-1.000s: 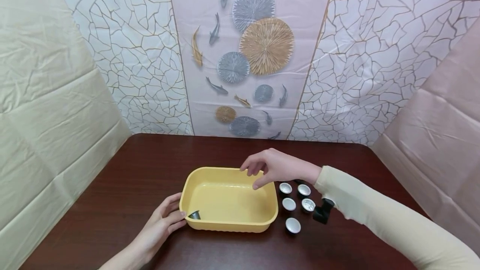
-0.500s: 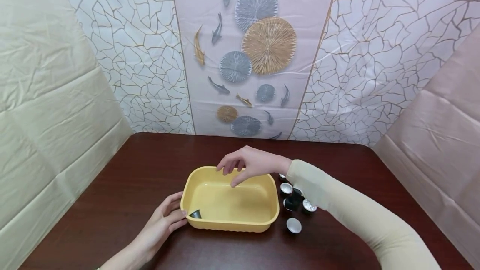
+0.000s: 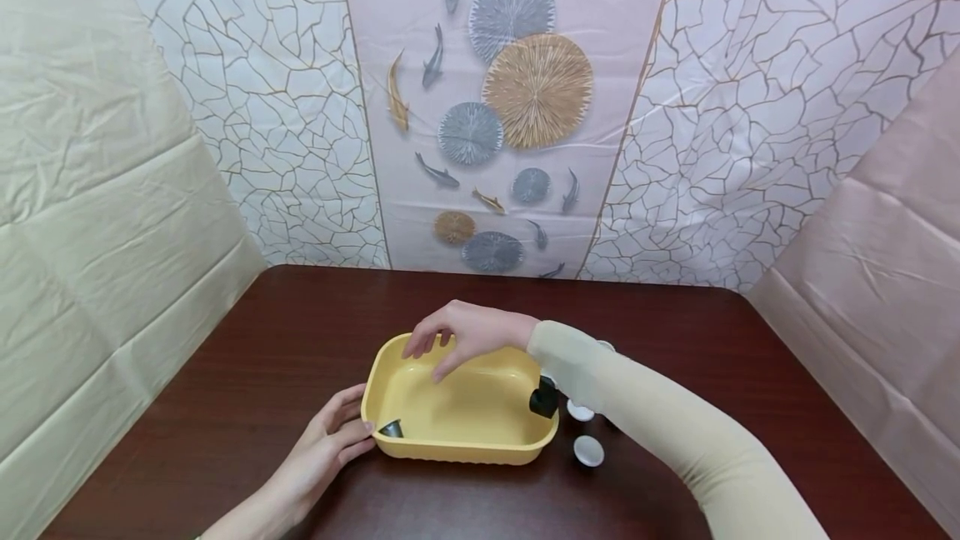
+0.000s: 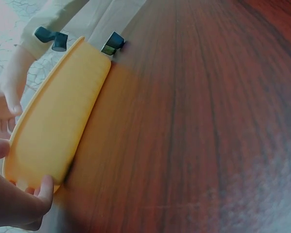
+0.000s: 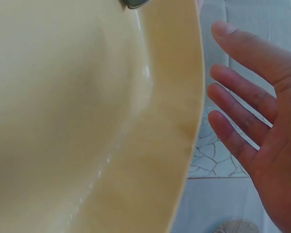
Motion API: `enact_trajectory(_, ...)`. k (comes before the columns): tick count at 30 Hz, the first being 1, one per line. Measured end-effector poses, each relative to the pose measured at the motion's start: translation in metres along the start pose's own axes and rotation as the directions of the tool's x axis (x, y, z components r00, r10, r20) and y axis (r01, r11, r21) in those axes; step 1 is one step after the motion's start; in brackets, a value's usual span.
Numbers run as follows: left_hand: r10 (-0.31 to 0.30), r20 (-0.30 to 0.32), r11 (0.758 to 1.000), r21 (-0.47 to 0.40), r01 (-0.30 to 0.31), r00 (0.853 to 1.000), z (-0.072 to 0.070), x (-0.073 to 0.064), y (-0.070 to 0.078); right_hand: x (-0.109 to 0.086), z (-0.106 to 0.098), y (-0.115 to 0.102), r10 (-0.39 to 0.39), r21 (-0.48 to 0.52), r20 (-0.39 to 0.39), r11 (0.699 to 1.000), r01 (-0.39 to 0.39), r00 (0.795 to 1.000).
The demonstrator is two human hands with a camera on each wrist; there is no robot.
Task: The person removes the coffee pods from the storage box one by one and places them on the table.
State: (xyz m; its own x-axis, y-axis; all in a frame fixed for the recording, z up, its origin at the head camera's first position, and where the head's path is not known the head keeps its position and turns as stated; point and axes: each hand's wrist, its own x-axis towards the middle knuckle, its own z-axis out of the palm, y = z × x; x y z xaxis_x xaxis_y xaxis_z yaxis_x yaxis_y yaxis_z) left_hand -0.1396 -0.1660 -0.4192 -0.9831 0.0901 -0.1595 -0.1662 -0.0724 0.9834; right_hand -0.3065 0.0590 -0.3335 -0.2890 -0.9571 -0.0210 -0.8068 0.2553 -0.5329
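Observation:
My left hand (image 3: 326,444) holds the near left corner of a yellow plastic basin (image 3: 480,450), thumb at the rim and fingers against the outer wall, as the left wrist view shows. Inside that corner lies a dark coffee capsule (image 3: 392,429), tipped on its side; its edge peeks in at the top of the right wrist view. Above the far left part of the basin hovers my right hand (image 3: 468,333). Its fingers are spread and relaxed, and the right wrist view shows nothing between them (image 5: 262,107).
Right of the basin, several capsules with pale lids stand on the dark wooden table (image 3: 315,315), one nearest the front (image 3: 588,451). My right sleeve (image 3: 645,407) hides some. A black wrist camera (image 3: 544,398) hangs over the basin's right rim. Patterned cloth walls surround the table.
My right hand has moved left across the basin, from its right end to its far left part, empty throughout. The left hand and the basin stay put; the sleeve now covers more capsules.

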Motion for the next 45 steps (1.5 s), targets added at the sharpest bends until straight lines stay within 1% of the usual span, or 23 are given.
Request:
enact_trajectory(7, 0.003, 0.025, 1.000, 0.008, -0.003, 1.000, -0.001, -0.001, -0.001, 0.016, 0.022, 0.007, 0.000, 0.027, 0.032, 1.000, -0.001, 1.000)
enact_trajectory(15, 0.005, 0.021, 1.000, 0.006, -0.005, 1.000, -0.002, -0.001, 0.001, 0.033, 0.040, 0.005, -0.055, 0.006, 0.105, 0.998, 0.055, 0.993)
enact_trajectory(21, -0.001, 0.040, 1.000, 0.011, 0.000, 0.999, -0.004, 0.000, 0.000, 0.039, 0.050, 0.001, -0.078, -0.001, 0.149, 0.997, 0.079, 0.986)
enact_trajectory(26, -0.004, 0.036, 1.000, 0.013, 0.004, 0.999, -0.005, 0.000, 0.000, 0.043, 0.059, 0.001, -0.086, -0.042, 0.177, 0.995, 0.095, 0.980)
enact_trajectory(28, -0.003, 0.036, 1.000, 0.014, 0.003, 0.999, -0.004, 0.000, 0.000, 0.043, 0.063, 0.002, -0.094, -0.040, 0.184, 0.994, 0.103, 0.978)
enact_trajectory(35, 0.012, 0.038, 1.000, 0.008, -0.012, 0.999, -0.003, 0.000, -0.001, 0.044, 0.072, 0.008, -0.116, 0.014, 0.189, 0.993, 0.116, 0.975)
enact_trajectory(45, 0.015, 0.037, 1.000, 0.003, -0.015, 0.999, -0.003, -0.001, 0.000, 0.047, 0.077, 0.010, -0.155, -0.004, 0.161, 0.988, 0.157, 0.975)
